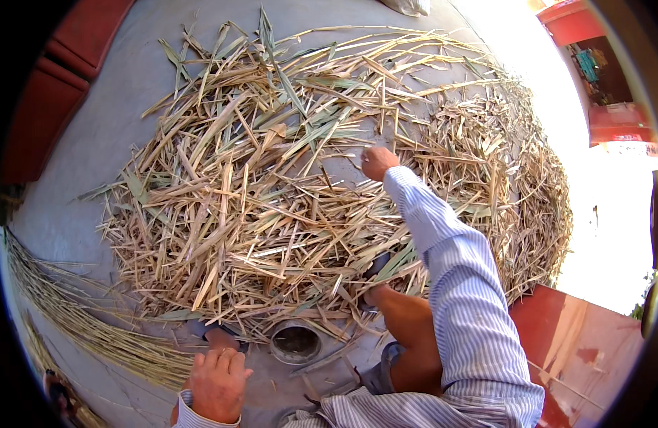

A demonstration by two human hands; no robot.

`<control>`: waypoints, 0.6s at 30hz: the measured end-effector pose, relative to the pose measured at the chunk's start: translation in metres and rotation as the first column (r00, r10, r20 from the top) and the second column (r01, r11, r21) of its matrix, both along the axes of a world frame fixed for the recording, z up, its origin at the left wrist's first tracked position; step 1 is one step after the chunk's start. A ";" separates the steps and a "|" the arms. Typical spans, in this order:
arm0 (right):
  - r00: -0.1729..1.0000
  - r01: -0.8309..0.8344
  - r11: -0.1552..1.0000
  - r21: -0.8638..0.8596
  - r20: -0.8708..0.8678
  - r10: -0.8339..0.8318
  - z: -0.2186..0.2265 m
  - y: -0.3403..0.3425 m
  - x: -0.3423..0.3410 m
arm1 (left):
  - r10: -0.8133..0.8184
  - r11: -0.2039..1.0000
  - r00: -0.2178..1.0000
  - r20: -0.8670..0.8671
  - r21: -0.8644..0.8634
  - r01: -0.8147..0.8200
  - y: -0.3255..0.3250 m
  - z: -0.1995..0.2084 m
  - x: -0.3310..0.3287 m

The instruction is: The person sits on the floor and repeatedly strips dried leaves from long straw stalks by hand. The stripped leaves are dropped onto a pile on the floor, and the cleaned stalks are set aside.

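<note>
A broad heap of dry, split stalks and leaf husks (222, 207), straw-coloured with some green strips, spreads over the grey floor in front of me. My right hand (377, 162) reaches out over the middle of the heap, its fingers closed. Whatever they may hold is too small to make out, though thin strips lie right beside the fingertips. Low on the left, my left hand (218, 381) hangs above my foot with its fingers loosely apart and nothing in them. Between my feet stands a round metal tin (295, 341), its dark inside showing.
Long thin stems (93, 324) lie in a bundle at the lower left. Dark red furniture (65, 93) stands at the upper left. Finer chips (529, 192) pile up on the heap's right side. A worn red panel (575, 349) lies at the lower right, near bright sunlit ground.
</note>
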State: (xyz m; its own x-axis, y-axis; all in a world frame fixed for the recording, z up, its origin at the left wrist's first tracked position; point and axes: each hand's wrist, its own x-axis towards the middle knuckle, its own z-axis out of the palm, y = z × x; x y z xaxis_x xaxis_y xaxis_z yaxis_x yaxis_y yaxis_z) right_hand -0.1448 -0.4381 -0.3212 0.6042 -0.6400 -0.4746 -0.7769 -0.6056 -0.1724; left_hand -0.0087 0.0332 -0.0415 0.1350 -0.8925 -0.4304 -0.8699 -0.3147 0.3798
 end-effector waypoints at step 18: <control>0.076 0.450 0.178 0.875 0.161 -0.984 -0.117 0.041 0.135 | -0.061 0.989 0.998 0.026 0.138 0.057 0.028 -0.032 0.009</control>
State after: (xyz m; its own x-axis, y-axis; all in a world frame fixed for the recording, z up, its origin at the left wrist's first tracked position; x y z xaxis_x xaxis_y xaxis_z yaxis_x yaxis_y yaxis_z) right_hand -0.0097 -0.3971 -0.4386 0.1802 -0.7114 -0.6793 -0.1782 0.6555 -0.7339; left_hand 0.0003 0.0611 -0.0733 0.0988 -0.8321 -0.5458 -0.8987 -0.3101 0.3100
